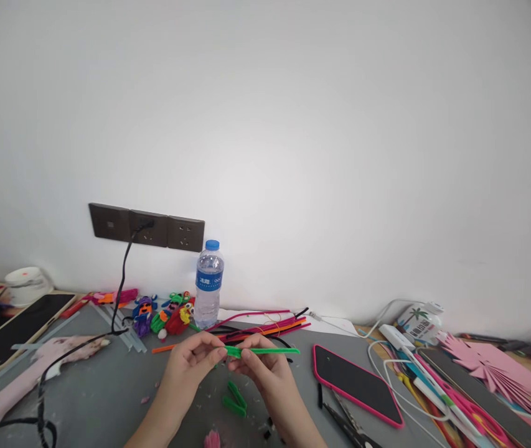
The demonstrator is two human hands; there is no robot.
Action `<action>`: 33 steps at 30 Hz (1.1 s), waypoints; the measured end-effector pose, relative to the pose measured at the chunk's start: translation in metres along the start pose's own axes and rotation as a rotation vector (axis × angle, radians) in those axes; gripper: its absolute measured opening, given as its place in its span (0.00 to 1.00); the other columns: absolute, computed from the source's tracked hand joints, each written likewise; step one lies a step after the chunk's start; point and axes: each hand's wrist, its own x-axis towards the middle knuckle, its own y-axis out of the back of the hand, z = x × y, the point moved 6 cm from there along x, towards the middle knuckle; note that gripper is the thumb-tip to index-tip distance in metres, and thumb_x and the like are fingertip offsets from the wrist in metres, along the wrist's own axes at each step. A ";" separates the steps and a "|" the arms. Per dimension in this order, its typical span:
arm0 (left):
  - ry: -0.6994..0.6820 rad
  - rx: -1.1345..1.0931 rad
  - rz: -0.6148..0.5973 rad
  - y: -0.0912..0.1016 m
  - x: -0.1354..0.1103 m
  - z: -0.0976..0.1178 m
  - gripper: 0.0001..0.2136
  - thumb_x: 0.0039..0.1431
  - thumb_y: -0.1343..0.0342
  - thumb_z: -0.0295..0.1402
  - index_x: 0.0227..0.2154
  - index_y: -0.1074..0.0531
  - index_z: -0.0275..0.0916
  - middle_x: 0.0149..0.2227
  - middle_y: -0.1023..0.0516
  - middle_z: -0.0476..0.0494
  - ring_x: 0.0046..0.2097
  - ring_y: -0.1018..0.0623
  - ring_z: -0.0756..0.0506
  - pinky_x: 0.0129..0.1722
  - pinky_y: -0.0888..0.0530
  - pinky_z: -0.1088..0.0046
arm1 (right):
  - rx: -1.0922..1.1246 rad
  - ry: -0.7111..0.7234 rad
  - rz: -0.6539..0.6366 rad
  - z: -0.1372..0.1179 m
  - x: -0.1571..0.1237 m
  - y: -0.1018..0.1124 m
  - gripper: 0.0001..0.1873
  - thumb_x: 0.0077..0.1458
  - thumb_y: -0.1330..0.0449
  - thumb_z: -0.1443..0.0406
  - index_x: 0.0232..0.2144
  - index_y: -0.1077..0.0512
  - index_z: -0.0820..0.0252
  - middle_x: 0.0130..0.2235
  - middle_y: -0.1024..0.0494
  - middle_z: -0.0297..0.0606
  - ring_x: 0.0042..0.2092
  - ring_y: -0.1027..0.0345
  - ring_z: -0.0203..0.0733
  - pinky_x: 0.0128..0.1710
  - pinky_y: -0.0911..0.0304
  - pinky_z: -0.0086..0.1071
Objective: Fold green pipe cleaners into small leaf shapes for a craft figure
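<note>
Both hands meet over the grey mat, pinching one green pipe cleaner (269, 351) between thumbs and fingers. My left hand (188, 366) grips its left end, where the strand looks bunched or folded. Close beside it, my right hand (265, 367) pinches the middle, and a straight length sticks out to the right. Below the hands lies a bent green pipe cleaner piece (235, 400) on the mat. A pink fuzzy tuft (212, 439) sits at the bottom edge.
A water bottle (209, 289) stands behind the hands, beside small pipe cleaner figures (177, 316). Loose pipe cleaners (265, 326) lie behind. A pink hot glue gun (36, 373) with its black cord is at left. Rightward are a pink-cased phone (356, 384), scissors (347, 423) and white cables.
</note>
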 end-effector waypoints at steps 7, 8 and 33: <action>0.053 0.019 -0.041 -0.004 -0.003 0.009 0.14 0.45 0.35 0.45 0.23 0.25 0.39 0.22 0.25 0.48 0.27 0.29 0.48 0.26 0.33 0.77 | 0.029 -0.013 -0.068 -0.002 -0.002 -0.003 0.12 0.50 0.33 0.58 0.29 0.30 0.60 0.29 0.21 0.36 0.35 0.26 0.41 0.37 0.36 0.33; 0.063 0.014 -0.046 -0.004 -0.003 0.009 0.14 0.45 0.35 0.45 0.23 0.25 0.39 0.22 0.25 0.48 0.27 0.29 0.48 0.26 0.33 0.77 | 0.036 -0.017 -0.075 -0.002 -0.002 -0.003 0.12 0.50 0.33 0.59 0.29 0.29 0.60 0.29 0.21 0.36 0.35 0.26 0.41 0.38 0.36 0.33; 0.091 -0.085 -0.094 -0.006 -0.002 0.002 0.15 0.42 0.32 0.45 0.23 0.25 0.37 0.22 0.27 0.49 0.26 0.32 0.50 0.26 0.34 0.77 | 0.168 -0.081 -0.135 -0.004 -0.005 -0.010 0.13 0.46 0.31 0.59 0.27 0.28 0.61 0.31 0.28 0.34 0.30 0.30 0.37 0.35 0.37 0.30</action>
